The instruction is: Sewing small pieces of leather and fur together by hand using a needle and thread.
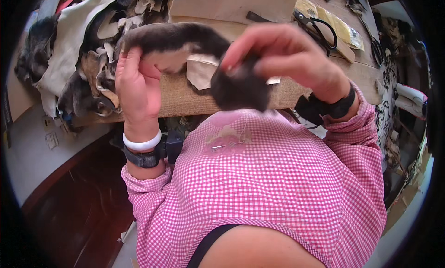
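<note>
A long strip of dark brown fur (185, 36) arches between my two hands above the table's near edge. My left hand (136, 89) grips its left end, the thumb against the strip and the fingers largely behind it. My right hand (296, 59), smeared by motion, pinches the other end between thumb and fingers. Below that pinch hangs a blurred dark tuft of the fur. Under the arch, the strip's paler underside partly shows. A pale, angular scrap (201, 71) lies on the table behind the strip.
Fur and hide scraps (83, 55) are heaped over the wooden table (178, 96) at left. Black-handled scissors (320, 27) lie beside a yellow packet (345, 31) at back right; another black handle (378, 54) is farther right. A needle with thread (227, 146) rests on my checked garment's front.
</note>
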The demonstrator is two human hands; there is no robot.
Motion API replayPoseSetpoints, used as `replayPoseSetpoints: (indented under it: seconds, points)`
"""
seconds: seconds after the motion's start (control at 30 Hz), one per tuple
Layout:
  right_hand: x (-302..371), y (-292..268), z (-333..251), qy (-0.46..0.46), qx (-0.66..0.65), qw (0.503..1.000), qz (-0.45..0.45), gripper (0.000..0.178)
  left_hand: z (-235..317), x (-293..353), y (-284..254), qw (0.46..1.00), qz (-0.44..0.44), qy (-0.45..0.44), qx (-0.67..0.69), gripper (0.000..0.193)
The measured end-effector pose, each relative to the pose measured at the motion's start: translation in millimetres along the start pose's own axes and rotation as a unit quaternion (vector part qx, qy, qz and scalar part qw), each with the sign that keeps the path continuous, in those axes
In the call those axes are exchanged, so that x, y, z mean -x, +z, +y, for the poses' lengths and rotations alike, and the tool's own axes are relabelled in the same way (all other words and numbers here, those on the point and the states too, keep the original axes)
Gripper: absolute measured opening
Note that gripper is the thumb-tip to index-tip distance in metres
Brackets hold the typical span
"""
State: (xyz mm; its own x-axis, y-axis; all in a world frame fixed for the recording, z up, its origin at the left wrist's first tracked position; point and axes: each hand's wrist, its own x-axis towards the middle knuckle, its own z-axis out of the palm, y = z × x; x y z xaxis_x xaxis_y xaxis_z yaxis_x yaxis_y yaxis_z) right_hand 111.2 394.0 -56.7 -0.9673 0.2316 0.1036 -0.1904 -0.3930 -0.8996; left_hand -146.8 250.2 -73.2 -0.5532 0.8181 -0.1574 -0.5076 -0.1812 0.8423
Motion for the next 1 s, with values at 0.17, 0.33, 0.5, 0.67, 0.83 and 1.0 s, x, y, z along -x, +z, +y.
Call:
replayPoseSetpoints:
  seconds: [0.17,0.33,0.5,0.67,0.83,1.0]
  points:
    - [-19,20,16,-0.123,0.352,0.928,-0.024,0.019,11,12,-12,0.998,0.036,-0.041,0.017,0.028]
    - [-46,29,17,-0.364,0.6,0.706,0.094,0.04,4,27,-3,0.98,-0.171,-0.068,0.077,0.027]
    - [-58,42,21,-0.39,0.666,0.636,0.011,0.032,4,37,19,0.968,-0.203,-0.134,0.067,0.03]
    - [-39,42,15,-0.308,0.711,0.632,0.004,0.034,5,49,18,0.988,-0.065,0.014,-0.138,0.029]
    - [0,34,6,-0.213,0.648,0.721,0.119,0.044,-2,65,-20,0.932,-0.089,-0.002,-0.351,0.023]
    - [22,20,0,-0.138,0.679,0.709,0.135,0.044,-41,44,-70,0.661,-0.149,0.176,-0.714,0.037]
